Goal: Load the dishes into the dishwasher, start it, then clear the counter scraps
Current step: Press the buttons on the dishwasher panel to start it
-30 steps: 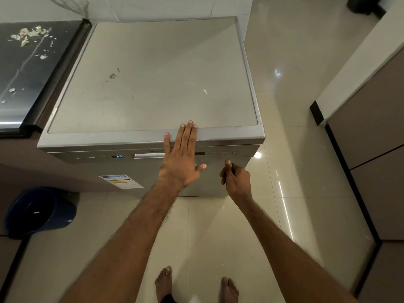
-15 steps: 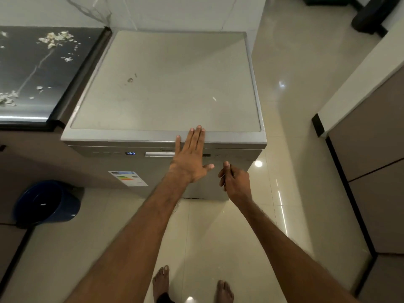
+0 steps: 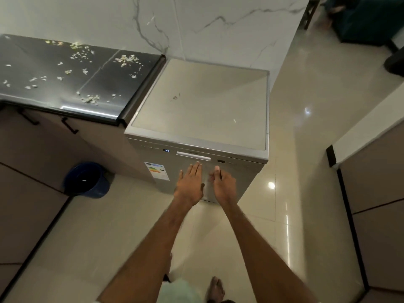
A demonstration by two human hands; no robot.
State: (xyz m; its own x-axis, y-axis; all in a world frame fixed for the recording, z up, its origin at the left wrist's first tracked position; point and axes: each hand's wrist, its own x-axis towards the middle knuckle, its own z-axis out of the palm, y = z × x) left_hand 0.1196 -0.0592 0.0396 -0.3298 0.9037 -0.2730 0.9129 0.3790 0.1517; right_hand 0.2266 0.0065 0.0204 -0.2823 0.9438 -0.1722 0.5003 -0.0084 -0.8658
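Dishwasher [image 3: 196, 106] closed, display lit; starting looks done. Left hand [image 3: 189, 184] straight-fingered, right hand [image 3: 223, 185] loosely curled, both empty by its door. Next: gather scraps [image 3: 89, 99] off the worktop [image 3: 26, 51] at ten o'clock.

Home kitchen: freestanding dishwasher [image 3: 203, 110] beside scrap-strewn dark counter [image 3: 65, 84], marble wall [image 3: 196, 25], tiled floor [image 3: 306, 215].
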